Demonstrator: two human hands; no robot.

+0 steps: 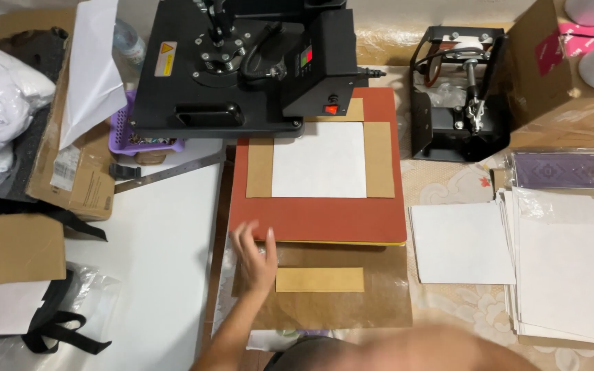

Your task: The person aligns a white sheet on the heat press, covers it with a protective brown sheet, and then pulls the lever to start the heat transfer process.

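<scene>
Currently head view: left hand (pixel 254 253) lower centre, fingers spread wide, palm down on the brown paper sheet (pixel 331 302), just left of a tan paper strip (pixel 320 279). Right hand not visible. Above it, red press pad (pixel 321 216) carries a white sheet (pixel 319 160) framed by tan strips, under the black heat press (pixel 235 65). White paper stack (pixel 565 275) lies right on the table

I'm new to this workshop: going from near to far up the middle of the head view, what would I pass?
Left hand beside the tan strip on brown paper → red pad → white sheet → black heat press.
</scene>
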